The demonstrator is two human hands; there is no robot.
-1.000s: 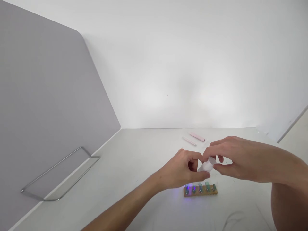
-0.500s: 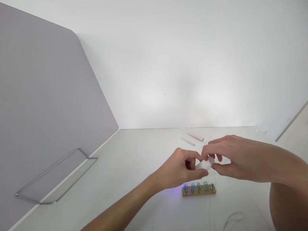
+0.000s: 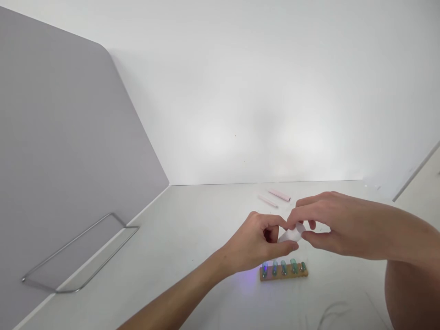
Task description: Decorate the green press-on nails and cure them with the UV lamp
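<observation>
A small white rounded object (image 3: 292, 234) sits between my hands over the table; its exact kind is not clear. My left hand (image 3: 263, 240) grips its left side, thumb below and curled fingers above. From the right, my right hand (image 3: 321, 224) pinches its other end with index finger and thumb. Just below them, a tan strip (image 3: 284, 277) lies on the table with several glossy green false nails (image 3: 283, 267) mounted in a row. A violet glow (image 3: 249, 279) falls on the strip's left end and the tabletop beside it.
Behind my hands lie a pink tube-shaped cap (image 3: 279, 195) and a slim pink stick (image 3: 268, 201). At left, a bent metal wire frame (image 3: 108, 256) stands against the grey panel (image 3: 68, 137). A white wall (image 3: 240, 91) rises at the table's back.
The white object has tilted slightly between my fingers. Both hands stay in nearly the same place, and the strip of nails has not moved.
</observation>
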